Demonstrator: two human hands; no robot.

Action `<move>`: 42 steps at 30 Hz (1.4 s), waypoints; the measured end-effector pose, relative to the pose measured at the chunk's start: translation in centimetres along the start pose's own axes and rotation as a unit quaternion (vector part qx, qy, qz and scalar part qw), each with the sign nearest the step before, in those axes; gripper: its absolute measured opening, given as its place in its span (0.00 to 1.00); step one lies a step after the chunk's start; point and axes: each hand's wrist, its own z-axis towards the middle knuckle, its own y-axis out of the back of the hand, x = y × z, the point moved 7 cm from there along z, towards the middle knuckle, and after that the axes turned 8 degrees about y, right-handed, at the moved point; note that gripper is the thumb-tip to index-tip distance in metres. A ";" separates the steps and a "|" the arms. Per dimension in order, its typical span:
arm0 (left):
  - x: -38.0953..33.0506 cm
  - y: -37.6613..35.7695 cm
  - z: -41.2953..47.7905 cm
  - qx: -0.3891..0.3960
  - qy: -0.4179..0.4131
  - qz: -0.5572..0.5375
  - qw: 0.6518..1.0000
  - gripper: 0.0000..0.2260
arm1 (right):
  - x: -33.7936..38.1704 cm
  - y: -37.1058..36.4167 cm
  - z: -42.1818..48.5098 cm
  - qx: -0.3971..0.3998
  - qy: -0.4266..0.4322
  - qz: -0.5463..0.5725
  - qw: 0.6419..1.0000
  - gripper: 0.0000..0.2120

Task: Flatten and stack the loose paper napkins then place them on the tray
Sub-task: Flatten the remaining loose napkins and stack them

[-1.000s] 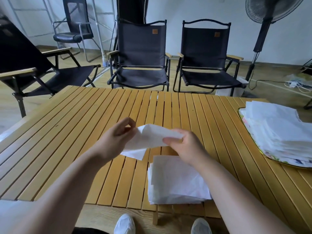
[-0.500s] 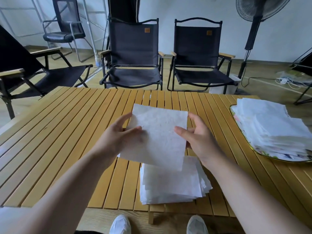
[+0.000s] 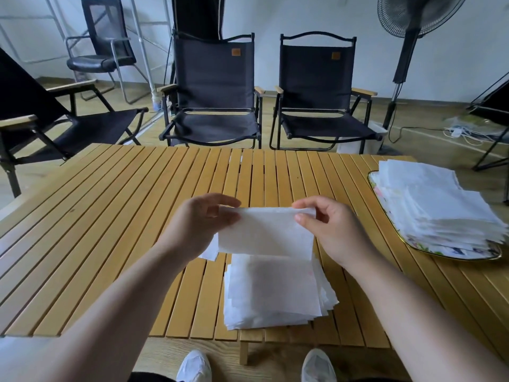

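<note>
Napkin [image 3: 265, 232] is now flat and low. 1 sec ago it was a bent, half-folded sheet btwn the hands; 0.5 sec ago it was opened out and held up facing the person, hands at its side edges. Now both hands have slid to the top corners and the sheet hangs down over the stack [image 3: 272, 293] on the bench [image 3: 110, 230], its lower edge at or just over the stack's far edge; can't tell if it touches.

Left hand [image 3: 198, 224]: fingers [image 3: 228, 201] and thumb pinched together on the top left corner. Right hand [image 3: 333, 230]: fingers [image 3: 303, 205] and thumb clamped on the top right corner. A small white corner shows under the left hand; can't tell if it's part of this sheet or another one.

Meaning for the task: flattening of this sheet looks done, and the step in hand is prob laying it on the stack, edges squared w/ the ones below. The stack is a bit fanned at its right side, so it may need tidying.

Tray [image 3: 454, 252] sits well apart at the right end of the bench, already carrying a tall pile [image 3: 435, 199] of napkins. The near stack isn't on it yet.
</note>
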 end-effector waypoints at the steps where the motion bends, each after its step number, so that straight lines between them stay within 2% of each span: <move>1: -0.2 0.1 -0.1 -0.008 -0.006 0.011 1.000 0.07 | 0.3 0.3 -0.1 -0.007 0.007 -0.015 1.000 0.06; 6: -1.3 0.3 -1.0 -0.029 -0.048 0.118 0.991 0.01 | 1.0 1.3 -0.5 -0.017 0.032 -0.034 0.999 0.02; 8: -1.6 0.3 -1.1 -0.020 -0.061 0.105 0.992 0.02 | 0.9 1.9 -0.4 -0.034 0.042 -0.034 0.998 0.04; 10: -1.5 0.0 -1.2 0.022 -0.043 0.066 0.997 0.05 | 0.9 2.4 -0.5 -0.029 0.034 -0.005 0.999 0.05; 13: -0.7 -1.5 -1.7 0.132 0.013 0.013 0.991 0.08 | 0.0 1.9 -1.1 0.060 -0.038 0.078 0.994 0.08; 15: 0.3 -2.1 -1.8 0.152 0.049 0.041 0.986 0.08 | -1.3 1.1 -2.0 0.148 -0.099 0.002 0.984 0.08; 18: 2.0 -3.1 -1.7 0.174 0.096 0.132 0.971 0.06 | -3.3 -0.3 -3.1 0.252 -0.158 -0.143 0.944 0.07; 21: 3.9 -3.9 -1.4 0.206 0.132 0.214 0.946 0.09 | -4.2 -1.5 -3.1 0.265 -0.196 -0.178 0.927 0.07; 24: 5.3 -2.5 0.6 0.133 0.129 0.251 0.950 0.10 | -4.2 -1.8 -1.5 0.173 -0.200 -0.207 0.942 0.07; 26: 6.7 -0.2 2.0 0.053 0.132 0.279 0.950 0.04 | -3.2 -2.5 -0.3 0.086 -0.181 -0.191 0.961 0.07; 28: 8.4 2.1 2.7 0.001 0.145 0.309 0.940 0.10 | -1.7 -4.5 0.6 0.047 -0.141 -0.167 0.975 0.08; 30: 10.0 3.8 2.9 -0.012 0.159 0.336 0.928 0.17 | 0.0 -7.9 1.0 0.065 -0.096 -0.164 0.980 0.11; 32: 10.9 4.6 2.9 -0.004 0.173 0.356 0.918 0.20 | 1.0 -11.6 1.1 0.111 -0.061 -0.197 0.972 0.13; 35: 11.0 4.8 3.0 -0.003 0.163 0.353 0.921 0.13 | 1.3 -16.3 1.4 0.182 -0.043 -0.272 0.944 0.17; 37: 10.9 4.7 3.0 -0.010 0.151 0.343 0.927 0.08 | 1.3 -18.0 1.9 0.200 -0.045 -0.328 0.922 0.18; 40: 10.9 4.7 3.0 -0.005 0.140 0.322 0.936 0.08 | 1.6 -18.7 2.4 0.190 -0.043 -0.350 0.916 0.14; 42: 10.1 4.8 2.7 -0.005 0.134 0.276 0.952 0.07 | 2.4 -18.4 2.4 0.182 -0.016 -0.330 0.926 0.11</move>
